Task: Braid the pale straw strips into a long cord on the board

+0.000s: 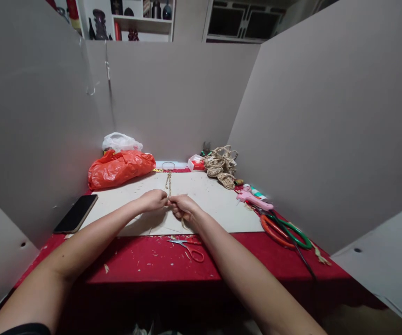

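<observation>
Rough straw-like braid (168,181), glossy orange plastic bag (120,168), matt red cloth (145,261), perhaps felt.

Thin straw braid (168,183), pale tan, plaited and pulled out straight. Far end up by a small wire ring (168,165); tied to it or not, too small to tell. Running back down the middle of the pale board (218,197), near end pinched between left grip (153,201) and right grip (184,207), just above the board.
</observation>
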Action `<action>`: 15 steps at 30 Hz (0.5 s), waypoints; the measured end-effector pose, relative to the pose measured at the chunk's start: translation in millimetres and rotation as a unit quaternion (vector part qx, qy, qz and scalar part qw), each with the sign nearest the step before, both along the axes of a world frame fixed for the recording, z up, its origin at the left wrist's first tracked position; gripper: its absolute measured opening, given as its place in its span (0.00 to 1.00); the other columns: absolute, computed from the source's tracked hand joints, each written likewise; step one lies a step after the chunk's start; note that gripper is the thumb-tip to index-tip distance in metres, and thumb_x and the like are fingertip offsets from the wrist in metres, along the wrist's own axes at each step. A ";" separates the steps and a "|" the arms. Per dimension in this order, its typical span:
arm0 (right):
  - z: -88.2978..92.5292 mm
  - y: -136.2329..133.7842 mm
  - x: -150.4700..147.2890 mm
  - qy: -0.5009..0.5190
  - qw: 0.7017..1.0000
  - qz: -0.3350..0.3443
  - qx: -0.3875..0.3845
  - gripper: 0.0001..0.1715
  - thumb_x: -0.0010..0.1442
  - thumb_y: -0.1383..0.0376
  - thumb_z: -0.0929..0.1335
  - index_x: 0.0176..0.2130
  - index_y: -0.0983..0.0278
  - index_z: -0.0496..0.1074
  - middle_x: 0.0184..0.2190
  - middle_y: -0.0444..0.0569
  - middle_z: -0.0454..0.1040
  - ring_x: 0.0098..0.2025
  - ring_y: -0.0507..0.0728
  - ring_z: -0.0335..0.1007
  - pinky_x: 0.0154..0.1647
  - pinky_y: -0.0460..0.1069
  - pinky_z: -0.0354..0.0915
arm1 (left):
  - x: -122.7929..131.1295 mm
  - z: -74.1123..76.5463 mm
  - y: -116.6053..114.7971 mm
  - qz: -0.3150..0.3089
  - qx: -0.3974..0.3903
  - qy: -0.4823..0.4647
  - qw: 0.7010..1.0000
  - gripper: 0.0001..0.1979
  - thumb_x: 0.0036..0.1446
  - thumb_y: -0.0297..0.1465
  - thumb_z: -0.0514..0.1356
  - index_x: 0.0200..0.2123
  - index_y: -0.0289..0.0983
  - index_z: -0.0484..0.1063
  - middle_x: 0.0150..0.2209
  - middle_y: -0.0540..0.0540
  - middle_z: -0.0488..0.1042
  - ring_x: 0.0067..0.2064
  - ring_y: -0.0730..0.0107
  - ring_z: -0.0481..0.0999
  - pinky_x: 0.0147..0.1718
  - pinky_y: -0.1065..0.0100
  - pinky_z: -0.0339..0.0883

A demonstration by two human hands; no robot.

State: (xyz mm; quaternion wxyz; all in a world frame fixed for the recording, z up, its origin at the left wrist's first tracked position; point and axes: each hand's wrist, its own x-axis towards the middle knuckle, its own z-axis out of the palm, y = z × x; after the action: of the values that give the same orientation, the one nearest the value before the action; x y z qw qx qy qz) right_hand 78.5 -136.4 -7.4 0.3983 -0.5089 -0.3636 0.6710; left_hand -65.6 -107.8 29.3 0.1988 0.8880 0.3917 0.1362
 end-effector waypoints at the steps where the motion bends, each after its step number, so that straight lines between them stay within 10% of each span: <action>1: 0.2 -0.1 -0.4 0.015 1.000 0.003 -0.001 0.14 0.59 0.66 0.60 0.22 0.64 0.56 0.09 0.34 0.48 0.10 0.43 0.37 0.09 0.39 0.37 | 1.6 -2.0 -6.1 0.011 0.021 0.011 1.000 0.08 0.49 0.31 0.55 0.23 0.35 0.71 0.20 0.47 0.69 0.23 0.71 0.64 0.26 0.72 0.53; 8: -1.6 3.0 2.7 0.090 0.995 0.029 -0.033 0.13 0.58 0.72 0.58 0.22 0.64 0.55 0.10 0.33 0.45 0.11 0.43 0.34 0.09 0.38 0.36 | 0.9 -17.7 -59.4 -0.019 0.106 0.113 0.988 0.10 0.51 0.29 0.52 0.34 0.35 0.72 0.28 0.38 0.74 0.26 0.62 0.70 0.26 0.68 0.53; 15: 11.4 2.3 19.5 0.146 0.988 0.036 -0.045 0.15 0.57 0.73 0.58 0.22 0.63 0.50 0.10 0.33 0.44 0.11 0.43 0.34 0.09 0.37 0.36 | -35.9 11.2 -95.7 -0.159 -0.004 0.108 0.981 0.13 0.55 0.35 0.51 0.22 0.38 0.69 0.20 0.46 0.70 0.19 0.74 0.59 0.22 0.71 0.49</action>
State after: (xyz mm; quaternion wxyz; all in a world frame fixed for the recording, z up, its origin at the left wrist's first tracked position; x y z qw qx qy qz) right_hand 98.1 -134.2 4.1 0.3997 -0.4094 -0.2893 0.7674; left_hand -101.5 -203.6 40.5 0.1774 0.9477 0.2653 0.0045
